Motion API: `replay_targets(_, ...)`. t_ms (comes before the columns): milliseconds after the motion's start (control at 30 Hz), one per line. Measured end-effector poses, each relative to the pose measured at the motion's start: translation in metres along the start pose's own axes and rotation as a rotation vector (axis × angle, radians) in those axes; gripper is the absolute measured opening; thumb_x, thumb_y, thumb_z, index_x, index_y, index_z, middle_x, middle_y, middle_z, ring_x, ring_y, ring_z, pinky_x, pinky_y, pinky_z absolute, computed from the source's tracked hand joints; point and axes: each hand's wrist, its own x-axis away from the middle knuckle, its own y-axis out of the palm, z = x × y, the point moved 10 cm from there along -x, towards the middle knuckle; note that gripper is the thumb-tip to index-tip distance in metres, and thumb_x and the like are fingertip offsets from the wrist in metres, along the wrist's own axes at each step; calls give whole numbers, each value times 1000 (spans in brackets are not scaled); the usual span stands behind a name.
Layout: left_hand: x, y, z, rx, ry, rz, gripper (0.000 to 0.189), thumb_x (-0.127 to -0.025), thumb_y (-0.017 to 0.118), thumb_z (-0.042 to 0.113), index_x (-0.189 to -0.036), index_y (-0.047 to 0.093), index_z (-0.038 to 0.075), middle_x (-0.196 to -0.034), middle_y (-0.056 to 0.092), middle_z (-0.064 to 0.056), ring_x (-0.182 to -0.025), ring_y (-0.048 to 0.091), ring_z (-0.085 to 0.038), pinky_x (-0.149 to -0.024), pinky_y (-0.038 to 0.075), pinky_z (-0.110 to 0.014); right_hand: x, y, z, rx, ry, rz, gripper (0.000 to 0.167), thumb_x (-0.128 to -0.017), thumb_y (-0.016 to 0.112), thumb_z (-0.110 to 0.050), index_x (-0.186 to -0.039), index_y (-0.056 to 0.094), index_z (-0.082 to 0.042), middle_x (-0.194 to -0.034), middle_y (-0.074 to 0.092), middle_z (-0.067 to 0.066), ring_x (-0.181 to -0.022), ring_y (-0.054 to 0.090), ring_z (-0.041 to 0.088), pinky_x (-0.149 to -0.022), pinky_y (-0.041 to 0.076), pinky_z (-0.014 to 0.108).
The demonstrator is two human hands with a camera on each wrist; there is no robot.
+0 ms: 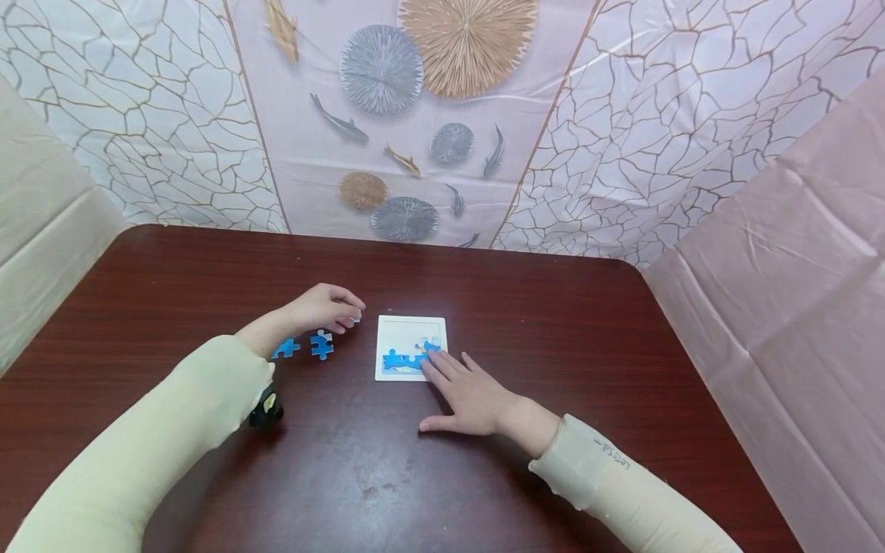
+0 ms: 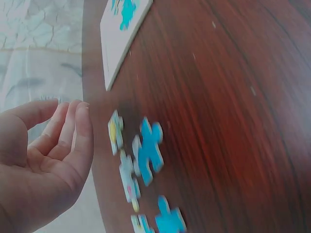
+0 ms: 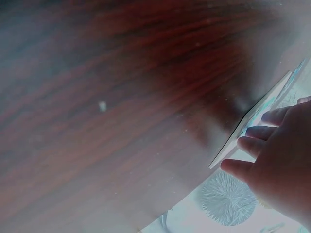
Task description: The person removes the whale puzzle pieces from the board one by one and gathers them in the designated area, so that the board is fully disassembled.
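Cream sleeves fill the near edge of the dark reddish-brown wooden surface [image 1: 525,307], and from them both hands reach toward its middle. Flat and relaxed, the right hand [image 1: 466,395] lies with straight fingers [image 1: 437,367] touching the near right corner of the small white square puzzle board [image 1: 409,338], where a few blue pieces [image 1: 408,359] already sit along its near side. To the left of the board, well apart from the right hand, the left hand [image 1: 323,307] curls its fingertips [image 1: 351,315] down at a small pale puzzle piece [image 1: 356,319]; whether it actually pinches it I cannot tell. Loose blue jigsaw pieces [image 1: 321,345] lie just on the near side of that hand, so the left hand is much the nearer to them, with the board to its right.
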Motion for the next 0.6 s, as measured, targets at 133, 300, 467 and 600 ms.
replay_targets(133, -7, 17, 10, 10, 5, -30, 34, -93, 55, 15, -122, 56, -4, -114, 61, -23, -95, 63, -27, -81, 57, -34, 4, 1, 2, -6, 8, -9, 91, -84, 48, -66, -148, 23, -7, -156, 19, 12, -144, 18, 25, -115, 18, 54)
replay_targets(300, -15, 37, 16, 3, 1, -48, 33, -92, 57, 15, -120, 58, -3, -109, 64, -20, -87, 64, -20, -78, 57, -30, 7, 4, 2, -8, 16, -29, 91, -84, 45, -69, -149, 23, -8, -157, 17, 11, -145, 16, 23, -116, 17, 53)
replay_targets(467, -19, 56, 22, -1, 3, -82, 34, -91, 58, 16, -118, 60, -3, -101, 66, -17, -81, 62, -16, -78, 57, -29, 10, 7, 2, 3, 13, -30, 91, -84, 45, -69, -149, 23, -8, -157, 17, 10, -145, 16, 23, -115, 19, 53)
replay_targets(600, -22, 68, 25, -26, 3, -100, 34, -90, 58, 18, -117, 61, -2, -96, 68, -15, -78, 61, -15, -76, 56, -26, 11, 7, 2, 0, 9, -24, 92, -84, 45, -69, -148, 23, -7, -157, 17, 11, -145, 16, 23, -115, 19, 53)
